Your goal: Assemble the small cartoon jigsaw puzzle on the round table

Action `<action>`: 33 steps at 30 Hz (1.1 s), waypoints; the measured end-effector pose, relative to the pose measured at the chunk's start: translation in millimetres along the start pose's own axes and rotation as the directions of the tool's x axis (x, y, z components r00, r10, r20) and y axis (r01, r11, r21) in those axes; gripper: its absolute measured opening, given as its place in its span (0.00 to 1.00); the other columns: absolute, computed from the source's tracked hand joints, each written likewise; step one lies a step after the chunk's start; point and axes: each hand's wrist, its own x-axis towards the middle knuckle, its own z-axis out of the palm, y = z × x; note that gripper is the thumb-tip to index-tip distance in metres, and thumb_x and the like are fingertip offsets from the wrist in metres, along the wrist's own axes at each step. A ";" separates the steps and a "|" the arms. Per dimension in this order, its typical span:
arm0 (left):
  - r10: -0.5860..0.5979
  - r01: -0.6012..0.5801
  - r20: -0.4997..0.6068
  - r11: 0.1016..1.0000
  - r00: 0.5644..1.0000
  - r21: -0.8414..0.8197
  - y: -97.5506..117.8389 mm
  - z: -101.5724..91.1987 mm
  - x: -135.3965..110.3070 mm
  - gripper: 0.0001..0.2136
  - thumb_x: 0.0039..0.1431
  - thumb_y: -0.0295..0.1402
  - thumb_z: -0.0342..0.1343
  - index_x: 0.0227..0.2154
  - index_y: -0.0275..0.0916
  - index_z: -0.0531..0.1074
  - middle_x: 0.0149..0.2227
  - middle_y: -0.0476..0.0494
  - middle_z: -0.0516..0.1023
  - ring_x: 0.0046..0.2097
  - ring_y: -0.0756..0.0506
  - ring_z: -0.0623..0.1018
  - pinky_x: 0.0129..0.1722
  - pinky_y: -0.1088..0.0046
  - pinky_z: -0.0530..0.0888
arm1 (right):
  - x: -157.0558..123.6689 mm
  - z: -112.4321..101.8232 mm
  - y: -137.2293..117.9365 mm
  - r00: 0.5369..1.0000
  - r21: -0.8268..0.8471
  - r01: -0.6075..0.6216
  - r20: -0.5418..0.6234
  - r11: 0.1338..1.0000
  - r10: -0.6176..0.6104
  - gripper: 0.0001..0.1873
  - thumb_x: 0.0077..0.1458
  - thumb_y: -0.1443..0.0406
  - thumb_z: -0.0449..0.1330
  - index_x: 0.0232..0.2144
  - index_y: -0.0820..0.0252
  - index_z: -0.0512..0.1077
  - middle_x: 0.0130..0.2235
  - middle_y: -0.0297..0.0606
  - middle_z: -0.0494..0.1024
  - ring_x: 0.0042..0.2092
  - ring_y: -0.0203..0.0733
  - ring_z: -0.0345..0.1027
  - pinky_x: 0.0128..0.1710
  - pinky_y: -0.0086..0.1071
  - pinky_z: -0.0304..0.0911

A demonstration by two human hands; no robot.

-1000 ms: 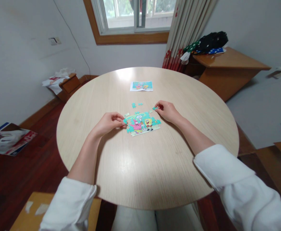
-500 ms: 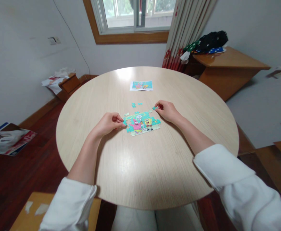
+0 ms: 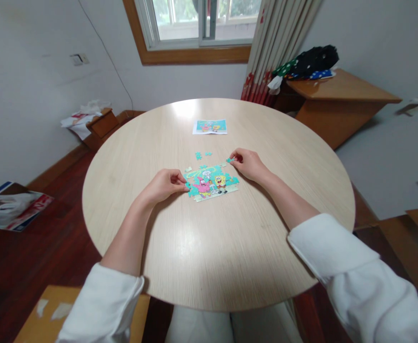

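Observation:
A partly joined jigsaw puzzle (image 3: 212, 182) with cartoon figures on a turquoise ground lies flat on the round table (image 3: 209, 257). At its left edge, the thumb and fingertips of my left hand (image 3: 169, 185) are closed on a turquoise puzzle piece, which they partly cover. My right hand (image 3: 248, 163) pinches another turquoise piece (image 3: 229, 160) just beyond the puzzle's upper right corner. Loose turquoise pieces (image 3: 198, 156) lie beyond the puzzle. A pale piece (image 3: 188, 169) rests by its upper left corner.
Farther back on the table lies a printed picture sheet (image 3: 210, 126) with the same cartoon scene. A wooden cabinet (image 3: 344, 88) with dark cloth on top stands behind at the right. A cardboard box (image 3: 47, 314) is below my left sleeve.
My left fingers have shifted slightly down and right at the puzzle's left edge, and the gap beside the pink figure now looks filled. My right hand stays nearly still with its piece.

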 end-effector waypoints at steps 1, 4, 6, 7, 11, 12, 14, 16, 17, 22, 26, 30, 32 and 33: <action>0.000 0.000 0.003 1.000 1.000 0.007 -0.2 -0.1 0.0 0.10 0.39 0.31 0.69 0.22 0.37 0.72 0.21 0.48 0.75 0.25 0.49 0.74 0.26 0.74 0.69 | -0.1 -0.2 -0.6 1.000 -0.001 -0.005 0.001 1.000 0.005 0.04 0.49 0.71 0.61 0.29 0.60 0.74 0.28 0.36 0.75 0.30 0.39 0.66 0.35 0.33 0.60; 0.011 -0.011 0.006 1.000 1.000 0.024 -1.7 -0.5 0.2 0.11 0.39 0.32 0.69 0.22 0.37 0.72 0.21 0.47 0.75 0.25 0.49 0.74 0.25 0.74 0.68 | -0.4 -0.7 -2.0 1.000 -0.004 -0.008 0.004 1.000 0.008 0.04 0.49 0.72 0.61 0.29 0.60 0.74 0.28 0.36 0.75 0.31 0.39 0.66 0.35 0.33 0.60; 0.019 -0.019 0.002 0.999 1.000 0.044 -2.7 -0.6 0.3 0.11 0.39 0.32 0.69 0.22 0.37 0.72 0.21 0.47 0.75 0.25 0.49 0.74 0.25 0.75 0.67 | -0.4 -0.7 -2.2 1.000 -0.007 -0.005 0.006 1.000 0.005 0.04 0.49 0.72 0.61 0.29 0.60 0.73 0.28 0.36 0.75 0.31 0.39 0.66 0.35 0.33 0.60; 0.019 -0.019 -0.001 0.998 1.000 0.062 -3.1 -0.6 0.5 0.10 0.39 0.32 0.68 0.22 0.36 0.72 0.21 0.48 0.74 0.25 0.50 0.74 0.25 0.75 0.67 | -0.3 -0.6 -2.0 1.000 -0.009 -0.004 0.007 1.000 0.004 0.04 0.49 0.71 0.61 0.30 0.61 0.73 0.28 0.36 0.75 0.31 0.39 0.66 0.35 0.33 0.60; 0.006 -0.005 -0.011 0.988 1.000 0.152 -2.9 -0.5 0.8 0.09 0.40 0.31 0.67 0.23 0.35 0.72 0.21 0.49 0.73 0.25 0.51 0.72 0.25 0.76 0.65 | 0.6 0.6 0.0 1.000 -0.006 0.004 0.002 1.000 -0.004 0.04 0.48 0.71 0.60 0.29 0.61 0.73 0.28 0.36 0.74 0.30 0.38 0.65 0.34 0.32 0.59; 0.006 -0.004 -0.011 0.986 1.000 0.167 -2.5 -0.5 0.8 0.09 0.41 0.31 0.66 0.23 0.35 0.72 0.21 0.49 0.73 0.25 0.51 0.72 0.25 0.76 0.65 | 0.9 0.9 0.6 1.000 -0.003 0.007 0.000 1.000 -0.007 0.04 0.48 0.71 0.61 0.29 0.61 0.73 0.28 0.35 0.74 0.30 0.38 0.65 0.34 0.32 0.59; 0.008 -0.006 -0.007 0.983 1.000 0.182 -1.2 -0.5 0.6 0.09 0.41 0.31 0.66 0.24 0.35 0.72 0.21 0.49 0.73 0.25 0.51 0.72 0.25 0.76 0.65 | 1.1 1.3 1.5 1.000 0.002 0.017 -0.007 1.000 -0.017 0.03 0.48 0.71 0.61 0.29 0.61 0.73 0.28 0.35 0.74 0.30 0.38 0.65 0.34 0.32 0.59; 0.008 -0.007 -0.004 0.983 1.000 0.181 0.0 -0.4 0.1 0.08 0.42 0.31 0.65 0.24 0.35 0.72 0.21 0.49 0.73 0.25 0.51 0.71 0.25 0.76 0.65 | 1.2 1.4 2.1 1.000 0.005 0.025 -0.013 1.000 -0.025 0.03 0.48 0.71 0.61 0.29 0.61 0.73 0.27 0.35 0.74 0.30 0.38 0.65 0.34 0.32 0.59; 0.006 -0.005 -0.002 0.984 1.000 0.178 0.6 -0.3 -0.1 0.08 0.42 0.31 0.65 0.24 0.35 0.72 0.21 0.49 0.73 0.25 0.51 0.71 0.25 0.76 0.65 | 1.1 1.4 2.4 0.999 0.006 0.028 -0.016 1.000 -0.028 0.03 0.48 0.71 0.61 0.29 0.61 0.73 0.27 0.35 0.74 0.29 0.38 0.65 0.34 0.32 0.59; -0.006 0.002 0.023 0.987 1.000 0.160 2.7 -0.6 -1.4 0.08 0.42 0.31 0.65 0.24 0.36 0.72 0.21 0.50 0.73 0.25 0.51 0.71 0.25 0.76 0.65 | 1.0 2.1 3.2 0.999 0.020 0.029 -0.023 0.999 -0.029 0.04 0.47 0.71 0.61 0.28 0.61 0.73 0.27 0.35 0.74 0.29 0.37 0.64 0.33 0.32 0.59; 0.001 -0.006 0.032 0.985 0.999 0.170 3.2 -0.8 -1.8 0.08 0.42 0.31 0.65 0.24 0.36 0.72 0.21 0.50 0.72 0.25 0.51 0.71 0.25 0.75 0.65 | 0.9 2.3 2.9 0.999 0.023 0.027 -0.027 0.999 -0.027 0.03 0.47 0.71 0.61 0.28 0.61 0.73 0.26 0.34 0.74 0.29 0.37 0.64 0.33 0.32 0.59; 0.008 -0.015 0.042 0.985 0.999 0.170 2.2 -1.0 -1.3 0.08 0.42 0.32 0.65 0.24 0.36 0.72 0.20 0.50 0.72 0.24 0.52 0.70 0.26 0.75 0.65 | 0.9 1.9 2.4 1.000 0.031 0.021 -0.022 0.999 -0.020 0.03 0.47 0.71 0.61 0.28 0.61 0.73 0.27 0.34 0.74 0.29 0.37 0.64 0.33 0.32 0.59; 0.013 -0.022 0.055 0.986 0.998 0.167 1.4 -1.4 -0.8 0.09 0.42 0.32 0.65 0.25 0.36 0.72 0.20 0.51 0.71 0.24 0.52 0.70 0.26 0.75 0.65 | 1.0 1.8 2.6 1.000 0.030 0.022 -0.022 0.999 -0.021 0.03 0.47 0.71 0.61 0.28 0.61 0.73 0.27 0.34 0.74 0.29 0.37 0.64 0.33 0.32 0.59; 0.014 -0.024 0.062 0.986 0.998 0.167 1.0 -1.6 -0.6 0.09 0.42 0.33 0.65 0.25 0.36 0.72 0.19 0.51 0.71 0.24 0.52 0.70 0.26 0.74 0.65 | 1.1 1.8 2.8 0.999 0.028 0.025 -0.023 0.999 -0.025 0.03 0.47 0.71 0.61 0.28 0.61 0.73 0.26 0.35 0.74 0.29 0.37 0.64 0.33 0.32 0.59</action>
